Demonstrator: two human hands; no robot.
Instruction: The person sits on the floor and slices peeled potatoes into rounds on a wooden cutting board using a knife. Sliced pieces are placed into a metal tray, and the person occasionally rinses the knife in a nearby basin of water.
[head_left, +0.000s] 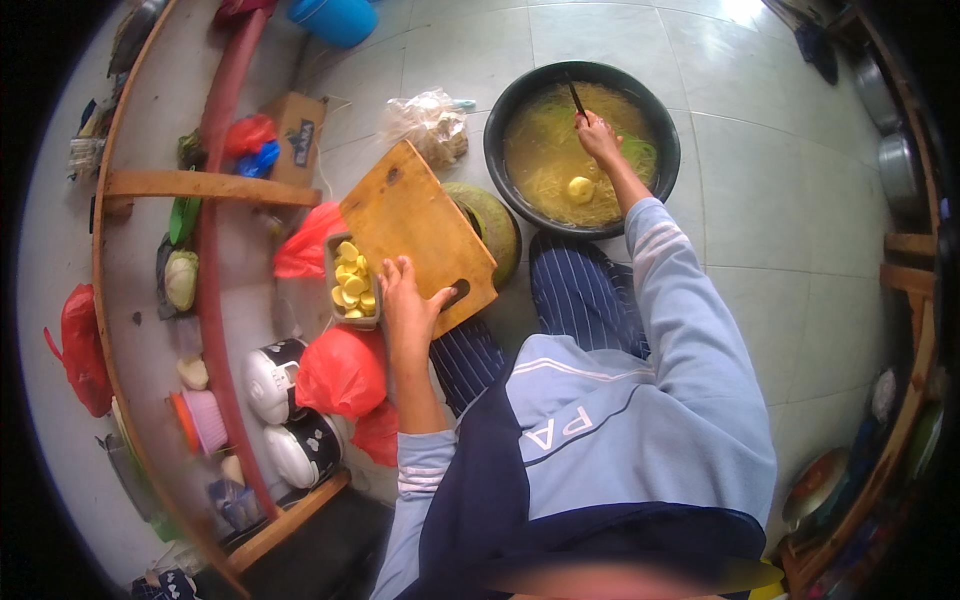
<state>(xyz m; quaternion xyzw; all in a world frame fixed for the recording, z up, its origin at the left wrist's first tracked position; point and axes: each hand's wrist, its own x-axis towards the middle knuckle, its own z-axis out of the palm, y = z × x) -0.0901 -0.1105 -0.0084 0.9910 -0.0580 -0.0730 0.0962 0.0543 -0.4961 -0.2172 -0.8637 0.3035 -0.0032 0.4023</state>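
Observation:
My right hand (598, 139) grips a dark knife (576, 97) over a large black basin (495, 176). Cloudy yellowish water with many thin pale shreds fills the basin, and a peeled potato-like piece (580, 190) shows near its front. My left hand (411, 304) lies spread on the near left edge of a wooden cutting board (409, 217), its thumb beside the handle slot. The board tilts across a green gas cylinder (499, 232). Against the board's left side, close to my left fingers, a rectangular container (366, 323) holds several yellow slices (351, 281).
Red plastic bags (341, 371) and two rice cookers (274, 382) are on the left, by a wooden shelf (210, 186). A clear plastic bag (431, 127) lies beyond the board. A blue bucket (334, 21) stands farther back. Metal pots (900, 176) line the right side.

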